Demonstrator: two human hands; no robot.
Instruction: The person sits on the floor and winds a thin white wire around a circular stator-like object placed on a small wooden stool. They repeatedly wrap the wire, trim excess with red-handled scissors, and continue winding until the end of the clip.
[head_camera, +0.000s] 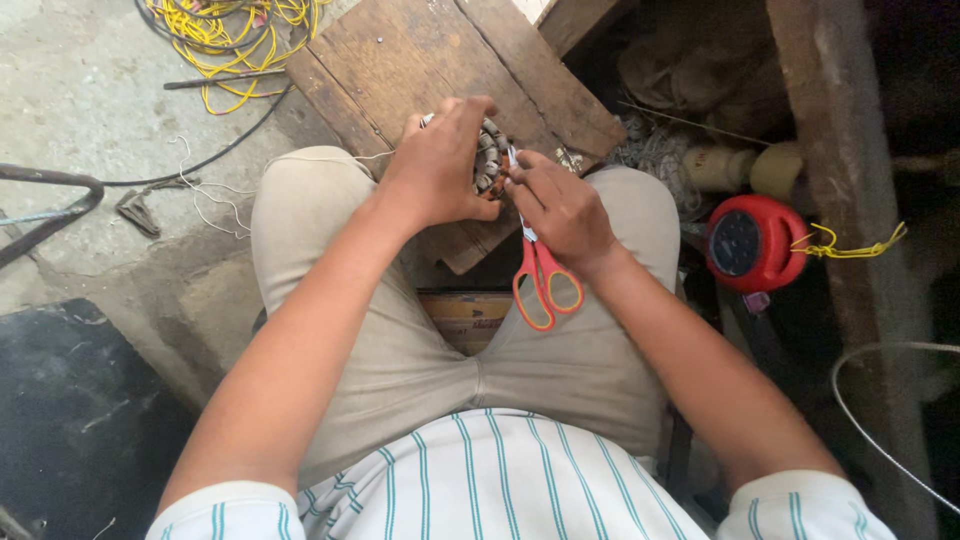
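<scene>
Head view: left hand (437, 170) grips wound coil (490, 160); right hand (560, 208) grips red scissors (540, 280) w/ blades at coil.

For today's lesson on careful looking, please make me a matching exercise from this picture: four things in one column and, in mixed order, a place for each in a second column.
Things:
1. scissors
2. yellow wire bundle
3. red cable reel
4. wooden board

Places:
A. beside the person's right knee, near a wooden post
B. top left, on the concrete floor
C. hanging from the right hand, handles down
D. in front of the knees, beyond the left hand

Pairs: 1-C, 2-B, 3-A, 4-D
</scene>
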